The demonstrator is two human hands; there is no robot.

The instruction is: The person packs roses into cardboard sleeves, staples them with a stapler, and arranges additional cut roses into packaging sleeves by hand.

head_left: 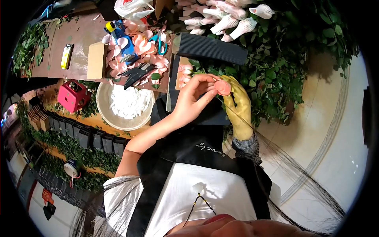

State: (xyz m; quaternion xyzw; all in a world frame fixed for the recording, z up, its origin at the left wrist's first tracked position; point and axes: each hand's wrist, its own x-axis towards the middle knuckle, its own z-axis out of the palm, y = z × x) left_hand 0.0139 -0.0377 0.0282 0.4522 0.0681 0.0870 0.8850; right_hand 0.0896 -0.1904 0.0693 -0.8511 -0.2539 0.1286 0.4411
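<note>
A pink rose (223,87) is between my two hands, its outer petals facing up. My bare left hand (196,96) pinches the left edge of its petals with thumb and fingers. On the other side, my right hand (238,106), in a yellow-green glove, is closed around the flower's base; the stem is mostly hidden by the glove. Just left of my fingers, several pale pink roses (184,75) lie on a piece of cardboard. Beyond both hands is a black ribbed board (212,48).
Loose petals (145,46), teal scissors (159,42) and black pliers (136,75) lie on the brown table (59,37). A bowl (103,103) holds white pieces, beside a pink stool (74,96). Netted roses (226,23) and leafy stems (276,75) are at the upper right.
</note>
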